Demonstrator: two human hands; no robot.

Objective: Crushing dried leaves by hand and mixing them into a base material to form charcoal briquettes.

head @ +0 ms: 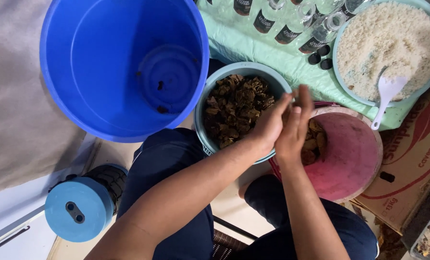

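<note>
L hand + R hand pressed together, palms shut, contents hidden; teal bowl of brown chunks at 9 o'clock, pink bucket at 4.

At the upper left of your frame a grey cloth covers the ground, and below it lies pale floor. Along the top, a mint-green sheet is spread out, and at the right edge a brown cardboard box sits under soft, even light.
</note>
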